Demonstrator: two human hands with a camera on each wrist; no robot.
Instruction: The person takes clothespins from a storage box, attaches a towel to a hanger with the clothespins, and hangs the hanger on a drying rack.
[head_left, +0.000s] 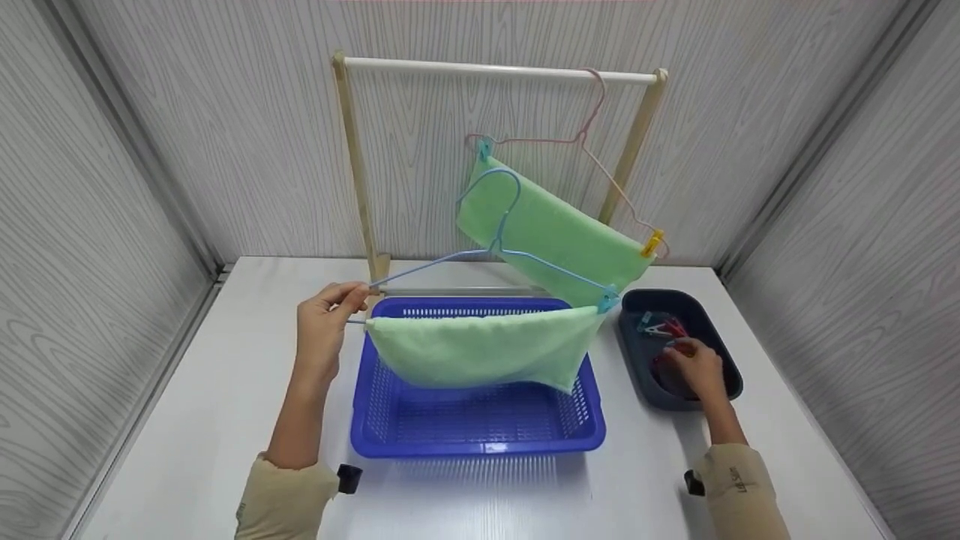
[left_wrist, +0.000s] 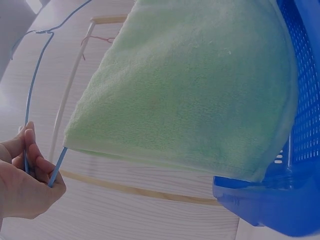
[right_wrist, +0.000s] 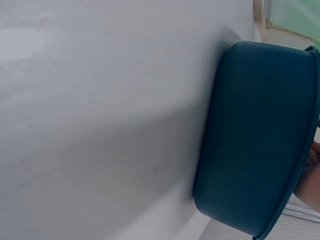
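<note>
My left hand (head_left: pixel 324 326) pinches the left end of a blue wire hanger (head_left: pixel 442 260). Over the hanger's lower bar hangs a folded pale green towel (head_left: pixel 480 349), held at its right corner by a light blue clothespin (head_left: pixel 608 300); no clothespin shows at the left corner. In the left wrist view, the hanger wire passes through the fingers beside the towel's edge. My right hand (head_left: pixel 699 367) reaches into a dark oval bin (head_left: pixel 637 375) among several clothespins (head_left: pixel 660 328). Its fingertips are down at the clothespins, and I cannot tell whether they pinch one. The bin's wall hides most of that hand in the right wrist view.
A blue plastic basket (head_left: pixel 480 448) stands under the towel. Behind it rises a rack with a white rail (head_left: pixel 495 69) and wooden posts. From the rail a pink hanger (head_left: pixel 544 140) hangs tilted, with another green towel (head_left: pixel 559 225) clipped by blue and yellow clothespins.
</note>
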